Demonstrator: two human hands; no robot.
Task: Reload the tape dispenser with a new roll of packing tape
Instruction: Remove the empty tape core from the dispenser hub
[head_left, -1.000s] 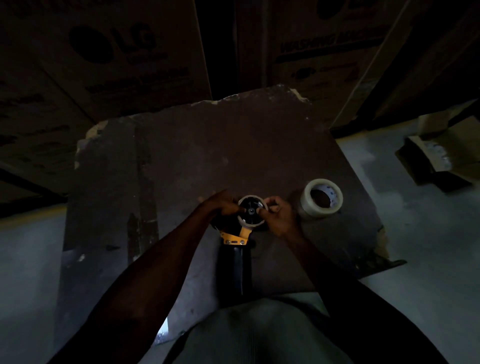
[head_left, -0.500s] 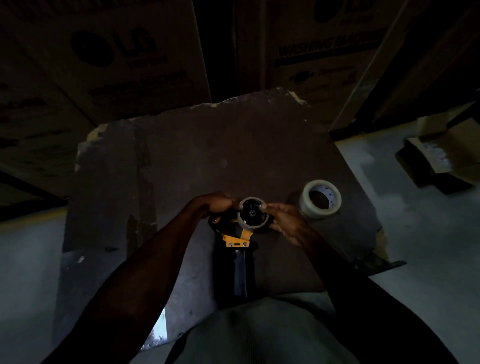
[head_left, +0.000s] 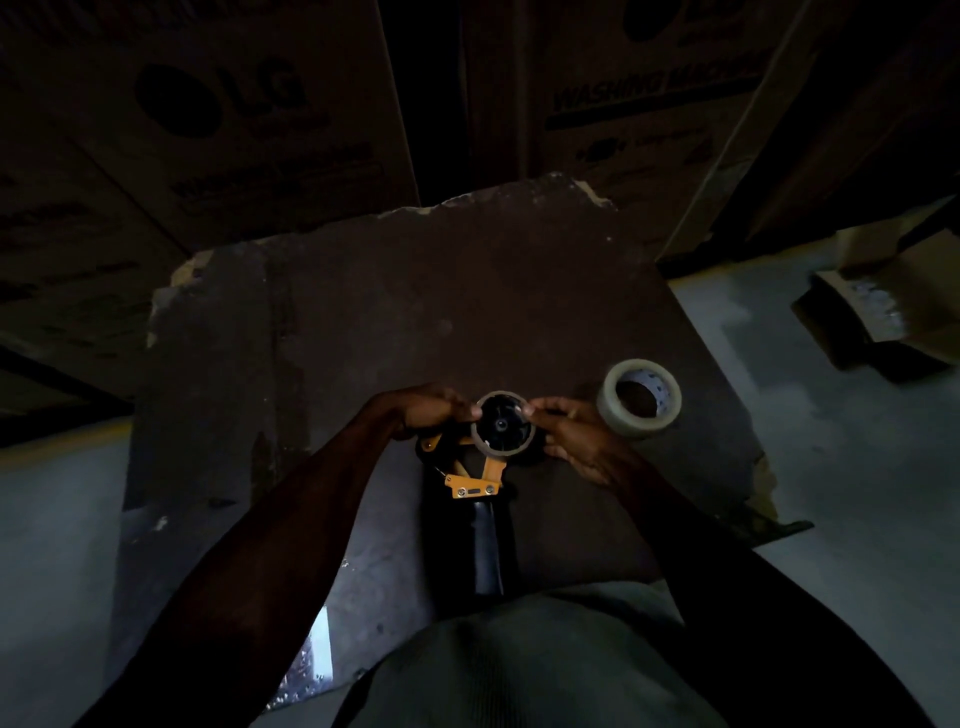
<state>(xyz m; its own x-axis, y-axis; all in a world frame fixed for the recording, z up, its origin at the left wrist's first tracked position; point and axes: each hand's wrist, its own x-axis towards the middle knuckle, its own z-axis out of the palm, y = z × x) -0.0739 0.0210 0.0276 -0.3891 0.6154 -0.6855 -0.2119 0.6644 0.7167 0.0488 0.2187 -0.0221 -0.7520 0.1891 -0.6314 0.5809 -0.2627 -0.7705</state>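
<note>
An orange tape dispenser (head_left: 471, 483) with a black handle lies on a dark board (head_left: 415, 312), handle toward me. On its black spool sits a thin, nearly empty cardboard core (head_left: 503, 424). My left hand (head_left: 434, 408) grips the dispenser's left side, thumb at the core's edge. My right hand (head_left: 576, 436) pinches the core's right rim with its fingertips. A full roll of pale packing tape (head_left: 640, 399) lies flat on the board, just right of my right hand and apart from it.
Large printed cardboard boxes (head_left: 249, 135) stand behind the board. A small open carton (head_left: 883, 306) sits on the grey floor at the far right. The board's edges are chipped. My lap fills the bottom of the view.
Both hands stayed on the dispenser's spool. My right fingers moved from the core's middle to its right rim, and the core's face now shows more fully.
</note>
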